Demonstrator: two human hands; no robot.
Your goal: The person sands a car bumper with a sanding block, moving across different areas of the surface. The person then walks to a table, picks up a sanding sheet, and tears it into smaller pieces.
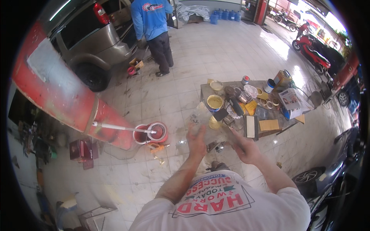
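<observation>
Step in hand is prob. working a dab of yellow putty (pixel 214 122) on a hazy clear sheet (pixel 198 116), out in front of the chest, just this side of the table (pixel 285 130). L hand (pixel 197 143) grips the sheet's near L side, thumb and fingers closed on it. R hand (pixel 245 149) is at the R side, fingers together and pointing in; can't tell if it pinches the sheet's edge or a thin spreader. Next move prob. calls for a level sheet, firm L hold, and light flat strokes from the R so the putty doesn't slide off; a tilt could drop it.

Table is crowded: open can (pixel 214 102) of yellow paste nearest the sheet, lid (pixel 216 85) behind it, dark block (pixel 234 106), white-faced block (pixel 250 127), tan board (pixel 269 125), tape rolls (pixel 269 103), newspaper (pixel 291 101) on the R, metal tin (pixel 284 79) at the back.

Room looks like a garage w/ pale tiled floor (pixel 185 77). To L: red bucket (pixel 163 134) w/ white pole (pixel 115 126) across it, orange tool (pixel 155 147) beside it, big red post (pixel 77 104). Bkgd: co-worker (pixel 152 23) in blue top by a tan car (pixel 98 44), blue jugs (pixel 225 15). Far R: red motorbike (pixel 314 54), dark car (pixel 335 173) nearer.
</observation>
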